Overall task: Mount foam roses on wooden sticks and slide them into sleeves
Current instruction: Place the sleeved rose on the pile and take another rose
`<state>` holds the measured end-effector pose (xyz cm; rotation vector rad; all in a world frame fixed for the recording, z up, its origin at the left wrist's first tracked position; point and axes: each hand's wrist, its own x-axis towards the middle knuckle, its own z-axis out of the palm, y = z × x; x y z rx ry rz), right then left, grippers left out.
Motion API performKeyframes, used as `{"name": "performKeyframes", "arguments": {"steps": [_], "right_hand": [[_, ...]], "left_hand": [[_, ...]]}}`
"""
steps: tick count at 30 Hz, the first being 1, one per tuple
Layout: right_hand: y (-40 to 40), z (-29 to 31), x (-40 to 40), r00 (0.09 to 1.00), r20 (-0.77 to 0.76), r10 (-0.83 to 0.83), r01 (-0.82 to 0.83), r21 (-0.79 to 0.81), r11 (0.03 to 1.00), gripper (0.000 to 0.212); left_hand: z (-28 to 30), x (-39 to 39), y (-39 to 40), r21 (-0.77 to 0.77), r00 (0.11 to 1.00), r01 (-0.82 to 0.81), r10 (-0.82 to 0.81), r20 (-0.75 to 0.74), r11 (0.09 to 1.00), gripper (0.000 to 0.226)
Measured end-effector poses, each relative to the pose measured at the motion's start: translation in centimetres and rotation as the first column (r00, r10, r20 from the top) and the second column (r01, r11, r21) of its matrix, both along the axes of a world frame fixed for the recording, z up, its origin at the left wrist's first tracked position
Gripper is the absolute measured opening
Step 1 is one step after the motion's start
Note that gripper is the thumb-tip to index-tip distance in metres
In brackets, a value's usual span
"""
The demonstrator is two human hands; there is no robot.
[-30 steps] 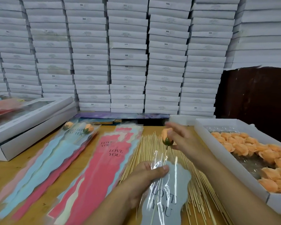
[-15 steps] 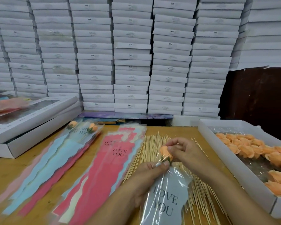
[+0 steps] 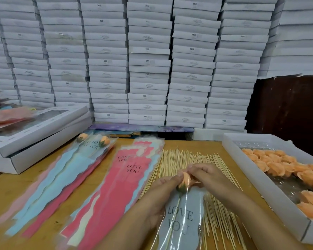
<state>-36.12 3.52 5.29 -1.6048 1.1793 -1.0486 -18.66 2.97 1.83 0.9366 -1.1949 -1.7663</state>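
Two finished roses point(image 3: 93, 139) lie in sleeves at the table's point(image 3: 25, 188) left; the left hand point(image 3: 163, 193) pinches the clear sleeve point(image 3: 184, 219) at its mouth; the peach rose point(image 3: 184, 181) sits inside it, over the sticks point(image 3: 181, 157); the right hand point(image 3: 206, 175) pinches the bloom; a rose tray point(image 3: 249, 170) stands right.

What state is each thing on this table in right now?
Left hand: grips the sleeve's mouth.
Right hand: pinches the rose.
Rose: on its stick, at the sleeve's mouth.
Sleeve: stick inside.
Box of roses: open.
Finished roses: sleeved.
Sticks: loose.
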Motion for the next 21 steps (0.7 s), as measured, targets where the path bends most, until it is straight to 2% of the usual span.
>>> {"name": "performKeyframes", "arguments": {"steps": [3, 7, 10, 13, 18, 21], "right_hand": [[0.0, 0.4, -0.2, 0.999, -0.033, 0.020, -0.019, 0.034, 0.999, 0.036], [0.1, 1.1, -0.5, 0.997, -0.073, 0.032, -0.027, 0.071, 0.997, 0.041], [0.2, 1.3, -0.6, 0.989, -0.127, 0.079, -0.068, 0.086, 0.994, 0.044], [0.6, 1.5, -0.6, 0.962, -0.211, 0.174, -0.151, 0.122, 0.981, 0.032], [0.5, 1.4, -0.4, 0.975, -0.200, 0.100, -0.084, 0.089, 0.993, 0.033], [0.7, 1.2, -0.2, 0.960, -0.223, 0.169, -0.138, 0.148, 0.979, 0.033]], "left_hand": [[-0.1, 0.2, -0.1, -0.007, 1.000, 0.003, -0.003, 0.000, 1.000, 0.029], [-0.2, 0.1, -0.3, 0.023, 0.998, -0.060, 0.059, 0.026, 0.998, 0.048], [0.0, -0.1, -0.2, 0.037, 0.996, -0.089, 0.089, 0.013, 0.995, 0.043], [0.1, -0.1, 0.0, 0.060, 0.994, -0.106, 0.108, -0.017, 0.993, 0.040], [0.3, -0.2, -0.2, 0.057, 0.989, -0.143, 0.145, -0.040, 0.988, 0.039], [0.4, -0.1, -0.1, 0.031, 0.988, -0.145, 0.146, -0.047, 0.989, 0.037]]}}
